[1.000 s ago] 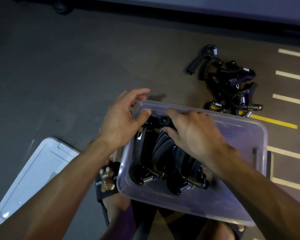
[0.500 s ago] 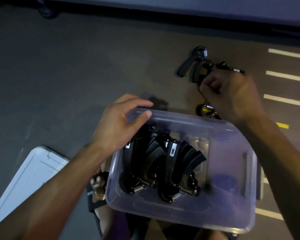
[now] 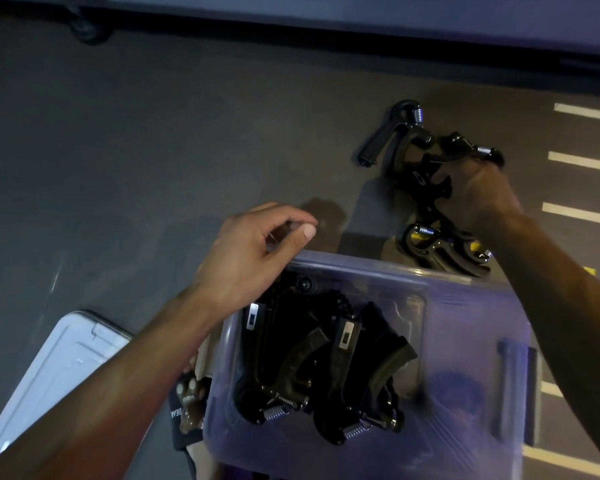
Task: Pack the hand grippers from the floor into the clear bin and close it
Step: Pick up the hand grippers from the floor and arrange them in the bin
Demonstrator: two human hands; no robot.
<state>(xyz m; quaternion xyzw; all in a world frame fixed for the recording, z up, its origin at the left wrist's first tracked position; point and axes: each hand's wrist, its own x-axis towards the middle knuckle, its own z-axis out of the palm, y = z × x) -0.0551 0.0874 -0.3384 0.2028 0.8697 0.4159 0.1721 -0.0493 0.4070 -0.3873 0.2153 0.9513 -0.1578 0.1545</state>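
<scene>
The clear bin (image 3: 465,358) sits open in front of me with several black hand grippers (image 3: 312,362) packed side by side in its left half. Beyond its far rim a pile of black hand grippers (image 3: 426,188) with steel springs lies on the dark floor. My right hand (image 3: 475,195) reaches into that pile, its fingers curled round one hand gripper. My left hand (image 3: 253,254) hovers over the bin's far left corner with fingers loosely curled, holding nothing. The white lid (image 3: 52,375) lies on the floor at the left.
White painted stripes (image 3: 582,161) and a yellow line (image 3: 586,271) mark the floor at the right. A dark wall base (image 3: 326,39) runs along the far edge, with a caster wheel (image 3: 87,31) at the top left. A slipper with a bear figure (image 3: 189,407) shows beside the bin.
My right hand has left the bin, reached out to the pile on the floor and closed round a hand gripper. My left hand has let go of the bin's rim and lifted slightly.
</scene>
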